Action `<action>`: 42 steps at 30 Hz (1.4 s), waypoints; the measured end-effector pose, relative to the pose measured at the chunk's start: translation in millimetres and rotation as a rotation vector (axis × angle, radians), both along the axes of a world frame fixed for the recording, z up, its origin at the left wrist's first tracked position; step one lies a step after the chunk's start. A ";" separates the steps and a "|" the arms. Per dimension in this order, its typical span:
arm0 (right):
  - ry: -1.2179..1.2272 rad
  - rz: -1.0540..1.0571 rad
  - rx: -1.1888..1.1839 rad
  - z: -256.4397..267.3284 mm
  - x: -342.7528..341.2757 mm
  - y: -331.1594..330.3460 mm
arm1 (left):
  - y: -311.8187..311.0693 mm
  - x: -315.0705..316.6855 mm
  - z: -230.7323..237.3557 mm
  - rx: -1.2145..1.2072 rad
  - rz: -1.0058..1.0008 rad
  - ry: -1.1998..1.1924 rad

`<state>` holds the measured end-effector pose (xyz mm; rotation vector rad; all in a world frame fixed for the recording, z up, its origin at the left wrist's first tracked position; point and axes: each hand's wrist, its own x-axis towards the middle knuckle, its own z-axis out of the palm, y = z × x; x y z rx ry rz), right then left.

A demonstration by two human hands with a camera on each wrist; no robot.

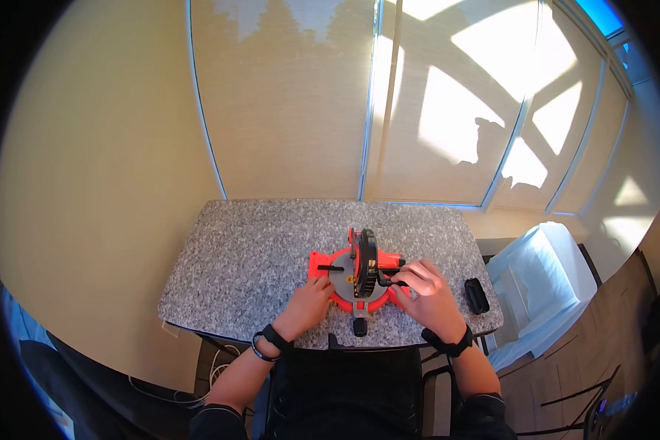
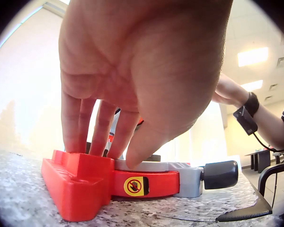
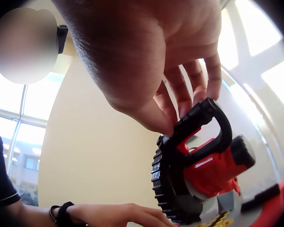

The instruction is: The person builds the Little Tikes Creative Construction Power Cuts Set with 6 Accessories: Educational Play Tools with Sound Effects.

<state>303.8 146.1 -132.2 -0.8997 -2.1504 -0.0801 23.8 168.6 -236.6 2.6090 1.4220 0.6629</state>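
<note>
A red and black toy miter saw (image 1: 367, 265) stands on a speckled grey table. My left hand (image 1: 309, 304) rests on the left side of its red base (image 2: 80, 184), fingers fairly straight and pressing down on top. With fingertips and thumb, my right hand (image 1: 427, 295) grips the black handle (image 3: 191, 120) at the saw head's right side. The black ribbed blade guard (image 3: 162, 177) is upright over the round grey plate. A black knob (image 2: 220, 174) sticks out at the front of the base.
An open black case (image 1: 477, 296) lies near the table's (image 1: 249, 242) right edge. A chair with a pale cover (image 1: 546, 275) stands to the right. Shaded windows are behind the table, with a plain wall at left. A black angled piece (image 1: 335, 342) sits on the front edge.
</note>
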 end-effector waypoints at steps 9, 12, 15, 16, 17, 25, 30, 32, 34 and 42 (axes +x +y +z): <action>-0.060 -0.019 -0.118 -18.5 3.7 -6.8 | 3.5 -0.8 -3.6 0.015 -0.005 0.009; -0.047 -0.010 -0.136 -21.3 4.3 -6.6 | 3.0 -0.8 -2.7 0.015 -0.002 0.014; -0.037 -0.010 -0.159 -22.8 4.5 -7.0 | 2.8 -0.7 -2.7 0.008 -0.001 0.021; -0.032 -0.011 -0.173 -23.6 4.7 -7.5 | 2.2 -0.3 -2.6 0.006 -0.002 0.021; -0.032 -0.012 -0.174 -24.5 5.1 -7.8 | 2.0 0.0 -2.0 0.007 -0.002 0.020; -0.019 0.013 -0.252 -28.7 6.1 -6.5 | 2.3 0.2 -2.4 0.009 0.001 0.008; 0.001 0.035 -0.252 -33.6 6.6 -3.9 | 1.8 0.1 -1.4 0.002 -0.005 0.008; 0.009 0.045 -0.251 -33.9 7.1 -3.3 | 2.3 0.2 -1.7 -0.003 -0.003 0.010; 0.007 0.050 -0.254 -34.4 8.0 -2.2 | 2.8 -0.1 -3.6 -0.006 0.000 0.012; -0.012 0.054 -0.283 -30.7 10.4 1.5 | 4.6 -1.1 -6.5 0.089 -0.025 0.012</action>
